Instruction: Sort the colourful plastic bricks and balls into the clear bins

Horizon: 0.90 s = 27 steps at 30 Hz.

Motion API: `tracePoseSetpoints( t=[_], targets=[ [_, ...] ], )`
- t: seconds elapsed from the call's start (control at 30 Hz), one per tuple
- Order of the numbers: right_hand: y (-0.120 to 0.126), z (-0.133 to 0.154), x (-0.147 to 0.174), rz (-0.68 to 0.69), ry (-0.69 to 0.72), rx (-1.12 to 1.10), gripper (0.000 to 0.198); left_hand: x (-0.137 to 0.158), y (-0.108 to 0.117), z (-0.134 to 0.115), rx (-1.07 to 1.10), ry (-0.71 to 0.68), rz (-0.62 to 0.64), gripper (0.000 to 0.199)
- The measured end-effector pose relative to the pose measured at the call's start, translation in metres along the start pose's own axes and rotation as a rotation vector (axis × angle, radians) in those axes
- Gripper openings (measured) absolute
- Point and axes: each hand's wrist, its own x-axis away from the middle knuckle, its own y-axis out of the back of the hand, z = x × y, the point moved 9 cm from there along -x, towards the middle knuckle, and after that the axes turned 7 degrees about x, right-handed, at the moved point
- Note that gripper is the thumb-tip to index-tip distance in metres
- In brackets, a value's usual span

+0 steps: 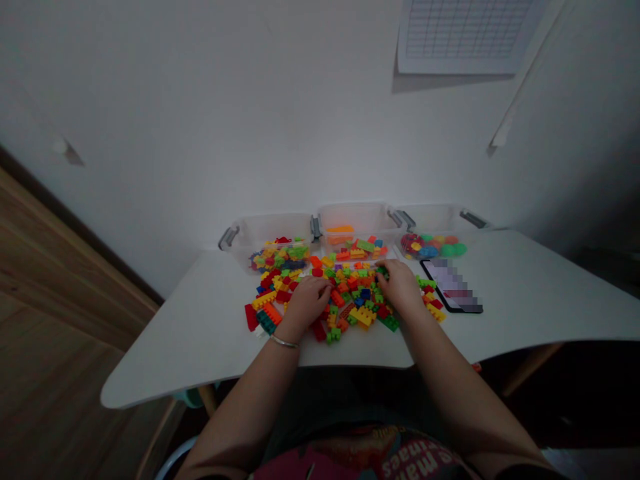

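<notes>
Pale, plain wall point(200, 133) rises behind a white, smooth-topped table point(525, 293), on which a loose pile of small, multicoloured plastic building bricks point(364, 317) lies spread. Just behind the pile stand three clear plastic boxes with grey clips point(357, 217), each partly filled with colourful pieces; just right of the pile lies a flat, black-edged phone point(445, 280). Over the pile's left half rests the left hand point(309, 300), a thin silver-coloured bracelet point(284, 343) at its wrist; at the pile's right side is the right hand point(399, 283). Both hands have curled fingers, and whether either grips a brick I cannot tell. Picking through the pile seems the step in hand; the next move probably calls for fingertips separating one brick from its neighbours.
</notes>
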Motion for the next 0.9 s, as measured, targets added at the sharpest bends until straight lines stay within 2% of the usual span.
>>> tracePoseSetpoints(
  t=[0.17,0.27,0.47,0.6,0.73,0.9],
  targets=[
    [0.026,-0.001,-0.006,-0.234,0.004,-0.257,0.033,0.000,0.001,-0.001,-0.003,0.008,0.007,0.024],
    [0.047,0.000,-0.014,-0.363,0.017,-0.349,0.031,0.001,0.002,-0.001,0.000,0.015,0.015,0.024],
    [0.079,-0.013,-0.042,-0.574,-0.094,-0.459,0.022,0.003,0.004,0.001,0.018,0.012,0.015,0.024],
    [0.083,-0.012,-0.063,-0.605,-0.064,-0.527,0.022,0.005,0.005,0.005,0.023,0.010,0.009,0.023],
    [0.078,-0.003,-0.078,-0.586,-0.027,-0.496,0.022,0.005,0.004,0.008,0.024,0.009,0.011,0.024],
    [0.060,0.018,-0.092,-0.446,0.060,-0.400,0.020,0.005,0.004,0.008,0.025,0.018,0.007,0.023]
  ],
)
